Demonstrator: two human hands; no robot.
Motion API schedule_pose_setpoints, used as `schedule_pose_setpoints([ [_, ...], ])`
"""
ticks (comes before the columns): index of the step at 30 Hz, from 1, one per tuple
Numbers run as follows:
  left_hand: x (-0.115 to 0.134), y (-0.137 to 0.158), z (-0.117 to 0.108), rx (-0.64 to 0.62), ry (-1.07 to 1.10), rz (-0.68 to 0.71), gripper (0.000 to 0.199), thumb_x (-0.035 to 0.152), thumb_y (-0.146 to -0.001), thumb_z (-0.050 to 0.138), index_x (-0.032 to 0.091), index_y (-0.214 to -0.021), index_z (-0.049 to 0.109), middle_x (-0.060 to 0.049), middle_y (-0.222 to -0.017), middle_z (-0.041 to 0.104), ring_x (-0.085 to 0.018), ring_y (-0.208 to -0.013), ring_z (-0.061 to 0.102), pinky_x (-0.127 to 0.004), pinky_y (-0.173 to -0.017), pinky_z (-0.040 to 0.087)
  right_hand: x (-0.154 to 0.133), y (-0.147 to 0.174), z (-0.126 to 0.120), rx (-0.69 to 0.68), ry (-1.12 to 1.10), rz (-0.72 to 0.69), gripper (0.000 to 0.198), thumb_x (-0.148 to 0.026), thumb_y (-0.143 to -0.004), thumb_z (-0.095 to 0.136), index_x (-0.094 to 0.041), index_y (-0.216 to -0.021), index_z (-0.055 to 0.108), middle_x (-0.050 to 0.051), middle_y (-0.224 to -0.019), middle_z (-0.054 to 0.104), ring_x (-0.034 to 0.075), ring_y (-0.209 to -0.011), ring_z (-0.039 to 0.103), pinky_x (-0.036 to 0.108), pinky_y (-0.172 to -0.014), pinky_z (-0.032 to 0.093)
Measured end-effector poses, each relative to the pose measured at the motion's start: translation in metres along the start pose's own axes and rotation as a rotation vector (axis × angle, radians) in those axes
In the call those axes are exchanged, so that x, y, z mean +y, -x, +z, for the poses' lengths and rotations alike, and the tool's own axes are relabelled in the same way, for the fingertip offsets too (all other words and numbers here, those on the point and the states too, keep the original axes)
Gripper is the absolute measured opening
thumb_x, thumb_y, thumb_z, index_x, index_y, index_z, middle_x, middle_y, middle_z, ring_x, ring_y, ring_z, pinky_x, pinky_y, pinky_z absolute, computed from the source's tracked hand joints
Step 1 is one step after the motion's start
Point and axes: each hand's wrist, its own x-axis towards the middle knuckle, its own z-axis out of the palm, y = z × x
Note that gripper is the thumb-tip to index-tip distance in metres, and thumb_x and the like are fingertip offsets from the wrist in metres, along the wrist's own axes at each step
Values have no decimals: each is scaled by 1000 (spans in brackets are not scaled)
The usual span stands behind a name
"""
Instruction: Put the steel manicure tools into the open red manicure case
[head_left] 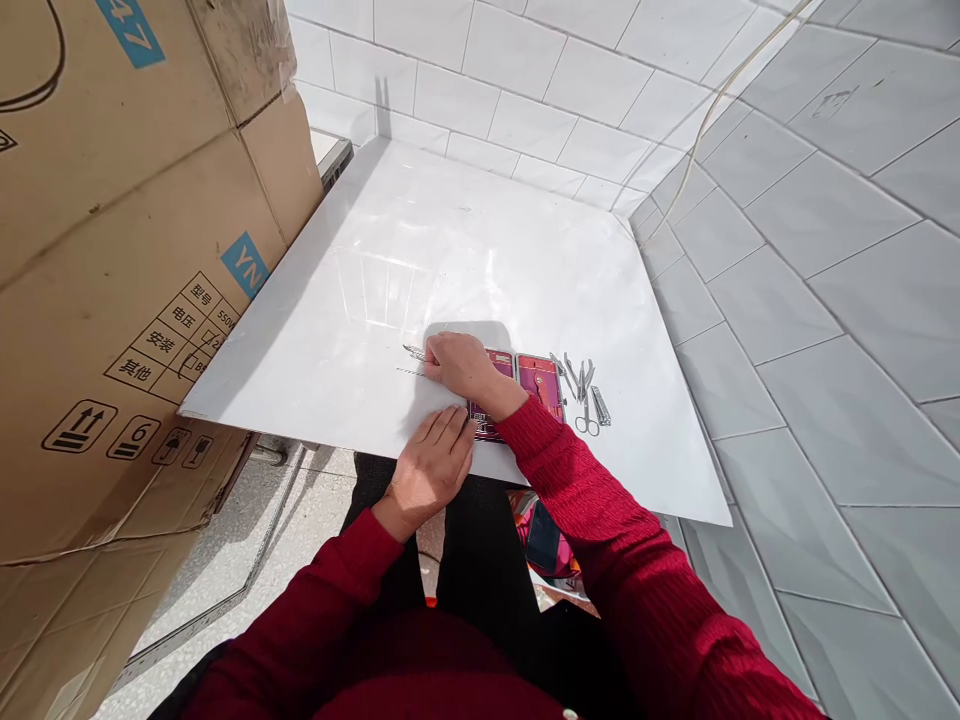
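An open manicure case [538, 385] with a dark red lining lies near the table's front edge. My right hand [461, 365] reaches across its left half with curled fingers; what they grip is hidden. Beside those fingers lie slim metal tools [412, 352] and a thin dark rod [411, 372]. My left hand [433, 458] rests at the case's near left corner, fingers extended and fingertips touching its edge. To the right of the case are small scissors [586, 422], a nail clipper [601, 406] and plier-like nippers [585, 375].
The white tabletop [450, 240] meets a tiled wall [525, 80] behind and another [810, 250] on the right. Large cardboard boxes [150, 230] stand close on the left. A pale cable [701, 130] hangs in the corner. Below the front edge is a colourful bag [551, 540].
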Motion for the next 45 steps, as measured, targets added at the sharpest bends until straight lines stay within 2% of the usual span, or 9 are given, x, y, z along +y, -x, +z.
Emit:
schedule_pose_setpoints([
  [5,-1,-2,-3,-13,-30,19,39,15,-103,50,10,-140,62,-21,-137,70,-31,-133,65,-50,-112,56,22,6,9,180,-445,83,9,-13,-86,59,-18,-85,66,1,-77,68,16,-71,57,29,-69,40],
  [10,-3,-4,-4,-32,-13,17,41,15,-104,50,12,-144,59,-20,-139,69,-32,-135,64,-50,-111,55,62,32,15,300,-1017,144,41,-22,-82,64,-17,-122,66,-5,-69,64,14,-61,57,27,-59,43],
  [15,-4,-5,-2,-8,-20,43,41,14,-103,51,12,-143,59,-20,-139,69,-32,-135,64,-50,-109,55,87,55,24,387,-1176,219,43,-34,-78,72,-16,-117,71,-5,-63,63,13,-56,56,25,-52,44],
  [20,-4,-6,-4,-21,-47,59,38,13,-103,51,9,-139,61,-21,-139,69,-33,-134,64,-50,-109,55,87,51,31,466,-1178,291,41,-31,-79,70,-17,-118,72,-5,-64,65,13,-55,57,25,-53,47],
  [24,-4,-6,-5,-56,-24,37,41,13,-103,49,11,-142,60,-20,-141,68,-32,-137,62,-50,-112,53,83,43,34,458,-1167,339,38,-26,-81,69,-19,-117,72,-5,-67,66,13,-58,60,25,-54,49],
  [30,-5,-6,-4,-45,-31,46,40,13,-103,50,10,-141,61,-20,-139,68,-32,-136,63,-50,-112,53,83,44,40,437,-1120,286,33,-28,-84,69,-17,-114,74,-5,-71,67,14,-64,61,26,-63,49],
  [34,-5,-7,-4,-46,-25,40,41,13,-103,49,12,-142,61,-19,-139,69,-32,-136,63,-50,-112,53,81,48,41,483,-912,317,23,-25,-91,61,-18,-106,77,2,-88,74,17,-77,65,31,-77,53],
  [38,-5,-7,-5,-42,-18,38,41,13,-102,49,12,-142,61,-19,-138,69,-32,-136,63,-50,-113,53,75,51,38,532,-677,282,28,-15,-95,52,-17,-104,79,8,-108,77,20,-101,68,34,-97,51],
  [45,-6,-5,-1,-43,10,22,47,15,-103,49,14,-149,58,-19,-141,69,-32,-138,61,-51,-114,52,66,54,37,463,-448,295,33,-12,-100,47,-18,-106,79,10,-112,75,23,-109,66,34,-96,48],
])
